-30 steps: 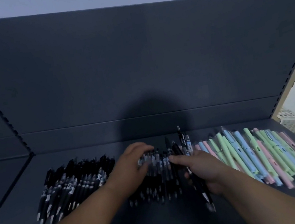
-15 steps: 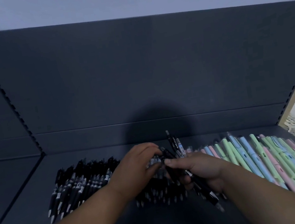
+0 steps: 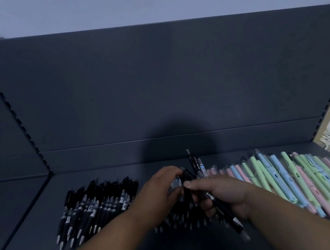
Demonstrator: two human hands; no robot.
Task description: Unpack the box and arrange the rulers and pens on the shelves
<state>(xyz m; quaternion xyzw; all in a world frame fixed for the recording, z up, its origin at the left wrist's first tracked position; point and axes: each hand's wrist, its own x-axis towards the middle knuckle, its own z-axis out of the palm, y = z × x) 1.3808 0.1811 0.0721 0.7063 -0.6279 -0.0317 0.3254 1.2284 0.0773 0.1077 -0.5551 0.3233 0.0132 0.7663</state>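
Got my right hand [image 3: 223, 195] wrapped round a fistful of black pens [image 3: 196, 166], just over the middle pile [image 3: 176, 222] on the shelf [image 3: 37, 246] so they land between the black row [image 3: 94, 205] and the pastel pens [image 3: 290, 179], left hand [image 3: 160, 194] curled at their tops, can't tell if it's gripping.

Black pens [image 3: 98, 204] with silvery tips, lower left; pastel pens [image 3: 290, 179] in pink, mint green and light blue, lower right; dark grey shelf [image 3: 37, 246], seemingly plain.

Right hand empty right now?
No, the right hand grips a few black pens, whose ends stick out above and below the fist.
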